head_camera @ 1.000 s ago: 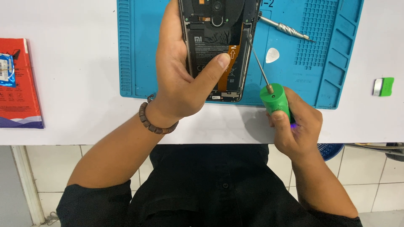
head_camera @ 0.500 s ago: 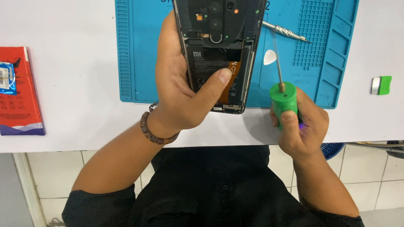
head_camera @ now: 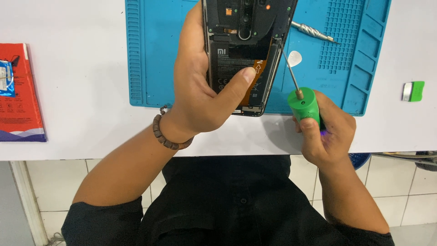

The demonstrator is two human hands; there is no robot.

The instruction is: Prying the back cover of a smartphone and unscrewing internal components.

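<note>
Clearly a screw-work step: the left hand [head_camera: 200,98] wraps the opened phone [head_camera: 243,50] over the blue mat [head_camera: 154,59], thumb on its battery; the right hand [head_camera: 325,134] is closed round the green screwdriver [head_camera: 302,102], tip at the phone's right edge; next calls for steady seating; the phone's long axis runs away from the person, camera end far.

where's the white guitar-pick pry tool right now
In the head view the white pick lies on the blue repair mat, right of the opened phone, just past the shaft of the green-handled screwdriver and below the loose metal bit.
</note>
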